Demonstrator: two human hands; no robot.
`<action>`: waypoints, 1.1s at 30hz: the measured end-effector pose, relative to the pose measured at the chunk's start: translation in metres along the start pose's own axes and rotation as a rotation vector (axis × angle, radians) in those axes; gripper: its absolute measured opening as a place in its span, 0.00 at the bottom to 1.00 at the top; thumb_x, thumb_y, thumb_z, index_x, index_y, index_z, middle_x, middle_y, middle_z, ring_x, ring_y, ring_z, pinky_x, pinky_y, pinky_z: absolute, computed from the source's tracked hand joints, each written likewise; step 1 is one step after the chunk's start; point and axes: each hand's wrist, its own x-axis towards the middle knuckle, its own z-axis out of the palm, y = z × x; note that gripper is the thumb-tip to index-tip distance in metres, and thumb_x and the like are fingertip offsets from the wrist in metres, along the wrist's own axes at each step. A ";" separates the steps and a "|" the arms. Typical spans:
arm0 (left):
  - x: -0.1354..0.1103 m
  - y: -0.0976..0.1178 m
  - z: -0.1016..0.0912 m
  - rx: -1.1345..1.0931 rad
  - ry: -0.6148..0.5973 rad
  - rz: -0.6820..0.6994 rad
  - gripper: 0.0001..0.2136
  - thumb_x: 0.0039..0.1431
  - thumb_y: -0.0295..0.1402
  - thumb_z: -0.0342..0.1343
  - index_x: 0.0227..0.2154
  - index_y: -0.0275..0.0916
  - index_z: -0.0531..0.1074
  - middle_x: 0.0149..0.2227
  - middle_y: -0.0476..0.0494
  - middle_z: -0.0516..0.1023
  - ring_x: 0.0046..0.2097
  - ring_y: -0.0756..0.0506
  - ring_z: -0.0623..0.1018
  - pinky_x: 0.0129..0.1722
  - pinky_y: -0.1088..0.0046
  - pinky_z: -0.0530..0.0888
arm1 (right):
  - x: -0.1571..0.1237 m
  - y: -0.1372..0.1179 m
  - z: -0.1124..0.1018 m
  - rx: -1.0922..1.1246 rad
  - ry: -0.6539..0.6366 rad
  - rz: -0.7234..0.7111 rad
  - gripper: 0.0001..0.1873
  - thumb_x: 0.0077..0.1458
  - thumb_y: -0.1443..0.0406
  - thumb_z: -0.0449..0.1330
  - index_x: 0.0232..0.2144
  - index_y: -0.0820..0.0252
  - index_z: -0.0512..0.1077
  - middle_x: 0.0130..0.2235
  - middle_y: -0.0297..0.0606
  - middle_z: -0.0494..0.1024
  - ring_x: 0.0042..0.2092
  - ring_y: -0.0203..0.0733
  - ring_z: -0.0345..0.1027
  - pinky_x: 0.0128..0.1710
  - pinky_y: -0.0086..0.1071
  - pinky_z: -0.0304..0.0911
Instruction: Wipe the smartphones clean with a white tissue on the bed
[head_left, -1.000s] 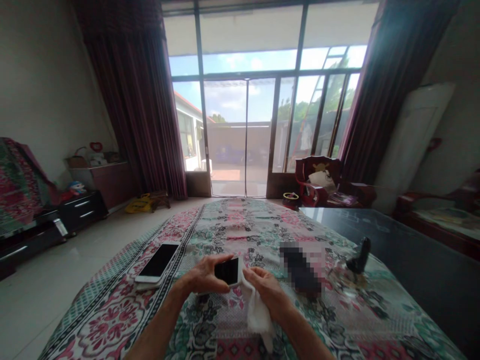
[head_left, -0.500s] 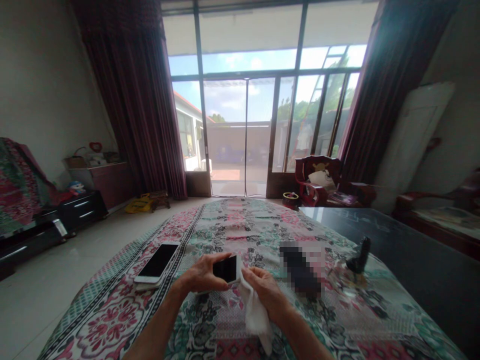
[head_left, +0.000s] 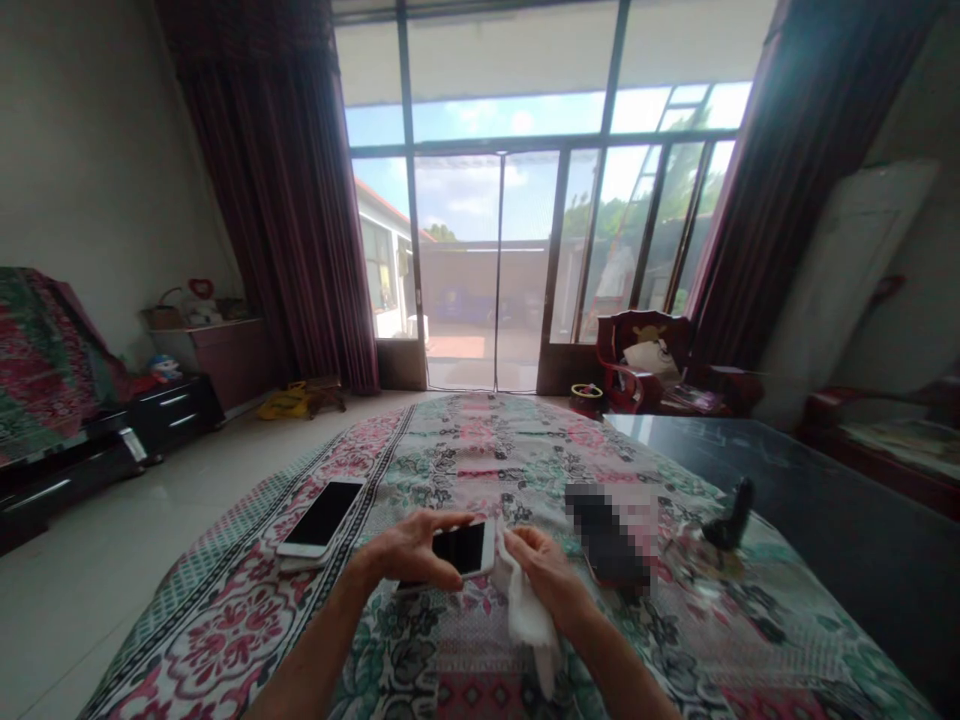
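Observation:
My left hand point(head_left: 409, 552) is closed around a white-edged phone point(head_left: 466, 548) with a dark screen, held just above the flowered cloth point(head_left: 480, 450) that covers the table. Right beside the phone's right edge, my right hand point(head_left: 546, 570) pinches a white wipe cloth point(head_left: 529, 620) that hangs down from the fingers. A second white phone point(head_left: 322, 516) lies face up on the cloth to the left of my hands.
A blurred dark object point(head_left: 609, 535) and a small black item point(head_left: 731, 515) lie on the table to the right. The bare dark tabletop point(head_left: 825, 500) extends right. A dark cabinet point(head_left: 112, 445) stands left, a red armchair point(head_left: 645, 360) by the glass doors point(head_left: 487, 270).
The phone in my left hand has tilted flatter, screen more upward. The right hand with the wipe stays at its right edge. The view shifted slightly.

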 end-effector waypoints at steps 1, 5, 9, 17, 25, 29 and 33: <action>-0.001 -0.005 -0.003 0.015 0.035 -0.020 0.38 0.38 0.38 0.65 0.57 0.45 0.67 0.45 0.50 0.79 0.43 0.42 0.77 0.42 0.74 0.72 | -0.003 -0.001 0.000 -0.071 -0.103 0.007 0.25 0.41 0.44 0.64 0.26 0.60 0.70 0.24 0.30 0.69 0.24 0.31 0.58 0.24 0.26 0.53; -0.002 -0.021 -0.011 0.108 0.148 -0.101 0.38 0.38 0.38 0.64 0.57 0.39 0.67 0.46 0.45 0.79 0.45 0.40 0.77 0.43 0.71 0.71 | -0.020 -0.011 0.004 -0.375 -0.582 0.004 0.22 0.47 0.47 0.62 0.24 0.61 0.73 0.20 0.28 0.65 0.21 0.28 0.50 0.21 0.25 0.45; 0.001 -0.020 -0.002 0.168 0.164 -0.004 0.33 0.39 0.36 0.63 0.54 0.41 0.71 0.48 0.44 0.78 0.47 0.39 0.76 0.46 0.71 0.70 | -0.022 -0.021 0.007 -0.484 -0.441 -0.137 0.16 0.48 0.52 0.63 0.25 0.59 0.76 0.22 0.32 0.71 0.24 0.32 0.58 0.24 0.27 0.52; 0.019 -0.005 0.033 0.282 0.056 0.305 0.34 0.42 0.35 0.64 0.57 0.40 0.66 0.57 0.38 0.70 0.58 0.35 0.67 0.60 0.59 0.59 | -0.009 -0.007 0.005 -0.729 -0.021 -0.424 0.31 0.43 0.64 0.62 0.52 0.58 0.67 0.53 0.45 0.71 0.54 0.49 0.64 0.55 0.42 0.59; 0.016 -0.036 0.002 0.232 0.386 -0.145 0.27 0.47 0.28 0.55 0.54 0.40 0.69 0.47 0.39 0.77 0.49 0.41 0.75 0.53 0.68 0.67 | -0.008 0.016 0.002 -0.935 -0.036 -0.401 0.44 0.45 0.59 0.62 0.63 0.63 0.53 0.63 0.53 0.59 0.64 0.52 0.52 0.62 0.47 0.49; 0.013 -0.051 0.002 0.226 0.510 -0.384 0.12 0.46 0.27 0.55 0.35 0.35 0.78 0.27 0.38 0.78 0.38 0.38 0.77 0.44 0.66 0.69 | -0.008 0.018 0.004 -1.030 -0.010 -0.477 0.42 0.44 0.59 0.64 0.61 0.58 0.56 0.59 0.50 0.65 0.61 0.54 0.56 0.60 0.48 0.51; 0.013 -0.055 0.006 0.017 0.480 -0.374 0.04 0.42 0.27 0.56 0.21 0.37 0.76 0.16 0.45 0.71 0.30 0.41 0.75 0.36 0.71 0.68 | -0.007 0.018 0.006 -1.075 -0.001 -0.515 0.39 0.45 0.61 0.63 0.60 0.58 0.59 0.56 0.48 0.68 0.58 0.53 0.60 0.57 0.46 0.55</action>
